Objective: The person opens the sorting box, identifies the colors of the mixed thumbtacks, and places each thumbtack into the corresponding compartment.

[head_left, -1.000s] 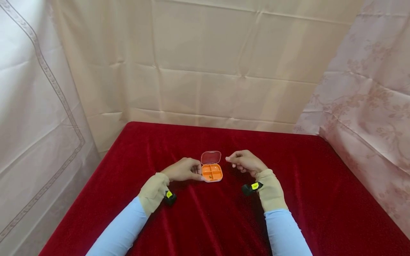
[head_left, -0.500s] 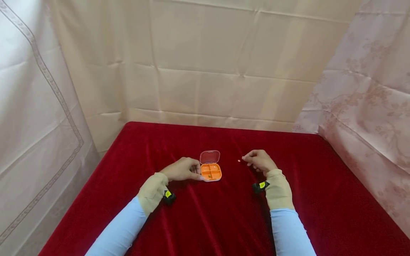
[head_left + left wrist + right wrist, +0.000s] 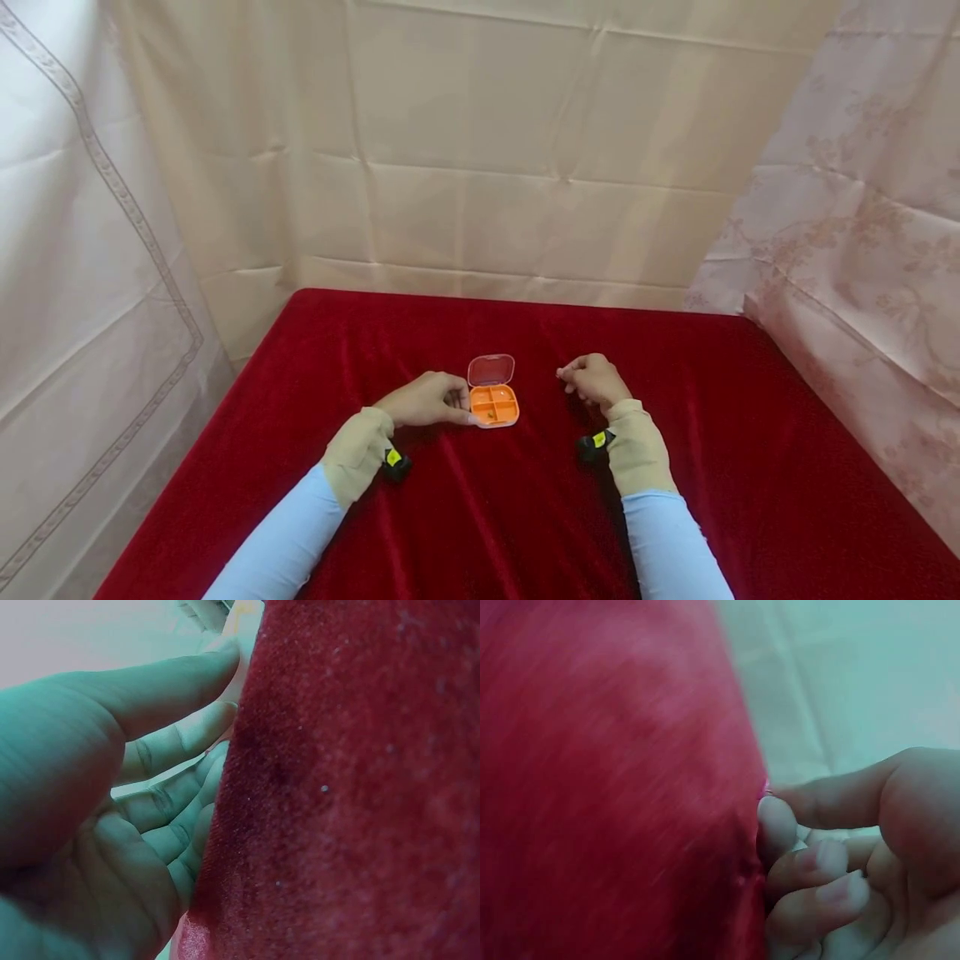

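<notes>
An orange pill box [image 3: 504, 412] with four small compartments lies on the red cloth, its clear lid [image 3: 491, 369] raised at the back. A small dark-greenish speck sits in the front-left compartment, and a pale one shows faintly at the back right. My left hand [image 3: 431, 398] grips the box's left side, thumb at the front corner; in the left wrist view the box is mostly hidden behind the thumb [image 3: 172, 690]. Right of the box, my right hand [image 3: 596, 380] pinches a small pale pink pill [image 3: 559, 373] between thumb and index finger, barely visible in the right wrist view.
The red velvet cloth [image 3: 480, 508] covers the table. Beige curtain [image 3: 465, 167] hangs behind its far edge, with a white curtain [image 3: 82, 292] on the left and a floral one [image 3: 862, 250] on the right. Dark wrist cameras sit on both wrists.
My right hand first moved right to a pill lying on the cloth, then closed its fingertips on it and shifted slightly left. My left hand and the box have stayed in place.
</notes>
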`<act>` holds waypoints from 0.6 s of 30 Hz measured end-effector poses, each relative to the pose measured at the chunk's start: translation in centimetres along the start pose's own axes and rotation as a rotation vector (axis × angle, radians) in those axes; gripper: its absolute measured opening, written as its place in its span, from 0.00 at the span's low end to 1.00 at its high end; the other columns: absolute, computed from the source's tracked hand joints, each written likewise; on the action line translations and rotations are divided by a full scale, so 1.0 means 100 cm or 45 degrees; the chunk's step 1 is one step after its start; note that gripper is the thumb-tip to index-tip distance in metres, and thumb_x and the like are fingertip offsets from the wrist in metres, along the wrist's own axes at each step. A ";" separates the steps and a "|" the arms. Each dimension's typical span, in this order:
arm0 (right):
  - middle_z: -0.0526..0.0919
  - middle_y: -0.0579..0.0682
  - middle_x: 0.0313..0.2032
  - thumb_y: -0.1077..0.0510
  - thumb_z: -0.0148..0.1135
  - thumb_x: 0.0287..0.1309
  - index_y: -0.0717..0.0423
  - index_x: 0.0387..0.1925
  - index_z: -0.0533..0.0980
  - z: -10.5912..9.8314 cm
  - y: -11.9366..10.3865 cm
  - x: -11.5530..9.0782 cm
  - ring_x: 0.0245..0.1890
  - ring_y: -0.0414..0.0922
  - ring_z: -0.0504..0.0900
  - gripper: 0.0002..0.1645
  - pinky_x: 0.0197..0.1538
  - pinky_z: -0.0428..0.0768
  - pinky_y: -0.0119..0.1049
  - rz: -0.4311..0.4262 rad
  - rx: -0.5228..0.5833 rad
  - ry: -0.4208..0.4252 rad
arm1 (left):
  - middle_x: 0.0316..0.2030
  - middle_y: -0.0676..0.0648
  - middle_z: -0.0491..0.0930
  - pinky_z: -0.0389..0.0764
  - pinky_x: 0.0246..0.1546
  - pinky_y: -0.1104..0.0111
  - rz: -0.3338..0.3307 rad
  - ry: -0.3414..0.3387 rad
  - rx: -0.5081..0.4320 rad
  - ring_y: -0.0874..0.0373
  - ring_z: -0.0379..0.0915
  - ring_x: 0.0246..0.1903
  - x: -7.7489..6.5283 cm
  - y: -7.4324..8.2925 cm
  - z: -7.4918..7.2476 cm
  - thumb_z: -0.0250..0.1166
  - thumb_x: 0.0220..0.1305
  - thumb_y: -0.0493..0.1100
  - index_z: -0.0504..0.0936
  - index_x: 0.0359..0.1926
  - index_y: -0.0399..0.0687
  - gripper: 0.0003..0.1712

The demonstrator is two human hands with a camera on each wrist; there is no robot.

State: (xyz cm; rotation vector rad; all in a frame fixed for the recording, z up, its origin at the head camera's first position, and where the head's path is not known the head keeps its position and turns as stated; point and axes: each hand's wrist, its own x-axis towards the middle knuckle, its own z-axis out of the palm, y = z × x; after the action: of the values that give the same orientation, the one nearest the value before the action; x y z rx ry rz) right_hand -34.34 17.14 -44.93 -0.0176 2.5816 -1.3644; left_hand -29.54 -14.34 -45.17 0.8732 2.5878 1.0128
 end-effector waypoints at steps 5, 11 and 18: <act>0.71 0.46 0.23 0.57 0.52 0.72 0.64 0.46 0.71 -0.013 0.001 -0.001 0.17 0.35 0.59 0.13 0.18 0.59 0.26 -0.034 0.782 -0.272 | 0.28 0.55 0.78 0.76 0.35 0.70 -0.015 -0.017 0.018 0.61 0.75 0.32 0.001 0.000 0.000 0.71 0.58 0.52 0.79 0.32 0.52 0.12; 0.67 0.47 0.26 0.58 0.31 0.80 0.56 0.40 0.67 -0.023 0.000 0.001 0.21 0.37 0.49 0.16 0.19 0.55 0.24 -0.162 1.489 -0.846 | 0.29 0.56 0.78 0.76 0.36 0.69 -0.015 -0.004 0.017 0.60 0.75 0.32 0.001 -0.003 -0.001 0.71 0.58 0.53 0.79 0.32 0.52 0.12; 0.63 0.47 0.29 0.55 0.21 0.80 0.56 0.42 0.67 -0.024 0.006 0.003 0.22 0.37 0.47 0.24 0.23 0.54 0.26 -0.214 1.732 -1.170 | 0.28 0.55 0.78 0.76 0.36 0.70 -0.023 -0.006 0.008 0.61 0.74 0.32 0.001 -0.003 0.001 0.71 0.58 0.54 0.79 0.32 0.52 0.13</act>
State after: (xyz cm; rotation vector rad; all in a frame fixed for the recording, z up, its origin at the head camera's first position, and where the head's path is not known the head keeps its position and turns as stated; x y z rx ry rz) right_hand -35.06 19.39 -44.15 -0.4871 0.6803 -2.1541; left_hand -29.72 -14.36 -45.43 0.8510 2.5914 0.9968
